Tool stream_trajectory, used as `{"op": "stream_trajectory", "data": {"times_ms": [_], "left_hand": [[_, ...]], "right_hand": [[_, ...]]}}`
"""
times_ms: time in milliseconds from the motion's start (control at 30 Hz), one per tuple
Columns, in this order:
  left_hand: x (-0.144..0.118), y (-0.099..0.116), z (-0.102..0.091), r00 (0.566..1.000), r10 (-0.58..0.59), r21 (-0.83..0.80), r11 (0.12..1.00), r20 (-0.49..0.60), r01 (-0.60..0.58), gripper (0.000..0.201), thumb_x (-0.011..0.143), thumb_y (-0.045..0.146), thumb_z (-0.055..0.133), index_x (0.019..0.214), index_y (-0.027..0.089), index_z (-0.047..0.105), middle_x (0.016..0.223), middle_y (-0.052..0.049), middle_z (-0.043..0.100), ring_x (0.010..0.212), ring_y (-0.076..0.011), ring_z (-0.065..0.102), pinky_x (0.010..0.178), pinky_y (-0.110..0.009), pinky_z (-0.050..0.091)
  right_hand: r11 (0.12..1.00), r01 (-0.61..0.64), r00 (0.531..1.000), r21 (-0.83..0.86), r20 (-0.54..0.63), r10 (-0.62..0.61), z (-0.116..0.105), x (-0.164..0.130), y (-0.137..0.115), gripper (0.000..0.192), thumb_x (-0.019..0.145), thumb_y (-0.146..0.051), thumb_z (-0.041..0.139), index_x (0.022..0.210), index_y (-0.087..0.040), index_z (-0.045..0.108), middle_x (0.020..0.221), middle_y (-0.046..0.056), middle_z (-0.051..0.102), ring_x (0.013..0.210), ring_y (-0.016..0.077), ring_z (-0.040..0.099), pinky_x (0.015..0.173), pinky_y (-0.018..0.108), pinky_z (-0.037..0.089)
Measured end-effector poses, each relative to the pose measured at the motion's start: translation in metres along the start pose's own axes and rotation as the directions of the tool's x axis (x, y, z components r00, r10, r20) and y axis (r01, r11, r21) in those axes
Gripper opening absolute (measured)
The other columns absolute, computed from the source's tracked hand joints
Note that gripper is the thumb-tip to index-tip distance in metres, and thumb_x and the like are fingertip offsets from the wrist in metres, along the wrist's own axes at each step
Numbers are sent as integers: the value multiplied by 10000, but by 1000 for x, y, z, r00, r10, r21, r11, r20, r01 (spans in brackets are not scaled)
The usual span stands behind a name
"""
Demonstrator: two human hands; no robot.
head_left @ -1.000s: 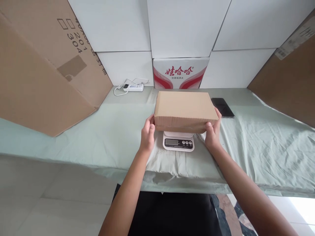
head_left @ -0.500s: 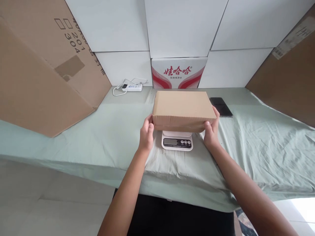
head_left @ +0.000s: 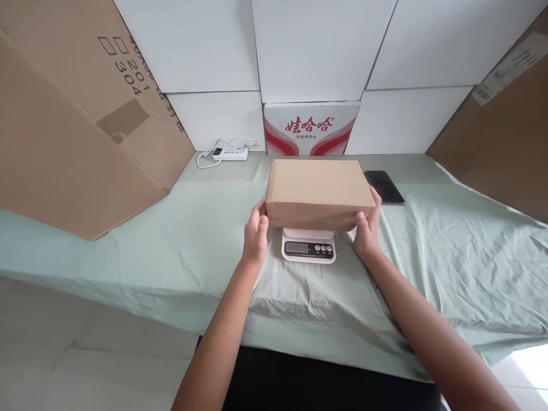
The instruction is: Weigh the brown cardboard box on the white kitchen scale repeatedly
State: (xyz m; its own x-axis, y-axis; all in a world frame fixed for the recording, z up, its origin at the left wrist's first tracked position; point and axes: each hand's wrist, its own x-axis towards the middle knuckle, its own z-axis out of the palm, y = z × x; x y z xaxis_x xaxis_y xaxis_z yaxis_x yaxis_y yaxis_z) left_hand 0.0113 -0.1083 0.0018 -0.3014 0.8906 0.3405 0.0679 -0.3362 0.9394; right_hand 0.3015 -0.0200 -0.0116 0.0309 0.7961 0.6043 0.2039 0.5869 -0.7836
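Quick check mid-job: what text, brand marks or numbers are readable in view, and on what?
"娃哈哈": red brand on the white carton by the wall; the smaller line beneath is too small to read.
"201" and "304": large cardboard sheet, left; other print is cut off.
Scale display and button labels: too small.
Label, right cardboard: blurred.
Box in hands: no text.

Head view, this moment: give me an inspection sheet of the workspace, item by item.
Surface: table under wrinkled pale green cloth.
Job's things: closed cardboard box above white scale; contact with the pan not clear.
Clutter: dark phone, red-and-white carton at the wall.
Hands: left hand and right hand grip the box's ends.
Cables: white power strip with looped cord.
Surroundings: white wall panels, large cardboard sheets leaning on both sides.
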Motion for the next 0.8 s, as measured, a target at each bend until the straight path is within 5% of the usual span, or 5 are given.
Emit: {"op": "stream_trajectory", "data": {"times_ms": [133,567,800], "left_hand": [[0,2,1,1000,0,-3,1000,11,0,821,1046,869,543,1571,254,688,1625,-176,757,1580,-407,677,1278,-547,571],[-1,-1,-2,1000,10,52,999,-12,-9,841,1048,878,527,1567,235,684,1568,-184,783,1512,-404,717,1199,-533,611],[-2,0,-2,999,21,38,999,-35,-20,826,1032,877,564,1519,228,721,1558,-186,796,1504,-406,732,1210,-531,616]], "right_hand": [[1000,19,1000,8,13,-19,-1,-1,-1,786,981,-829,643,1660,-466,487,1737,77,551,1649,464,483,1428,744,341],[999,42,999,19,-1,-42,0,-1,1,889,962,-880,648,1655,-342,508,1696,127,571,1599,454,539,1386,754,391],[998,18,1000,65,5,-18,0,-3,-1,833,977,-838,664,1657,-381,516,1716,104,571,1623,441,525,1402,749,372]]}}
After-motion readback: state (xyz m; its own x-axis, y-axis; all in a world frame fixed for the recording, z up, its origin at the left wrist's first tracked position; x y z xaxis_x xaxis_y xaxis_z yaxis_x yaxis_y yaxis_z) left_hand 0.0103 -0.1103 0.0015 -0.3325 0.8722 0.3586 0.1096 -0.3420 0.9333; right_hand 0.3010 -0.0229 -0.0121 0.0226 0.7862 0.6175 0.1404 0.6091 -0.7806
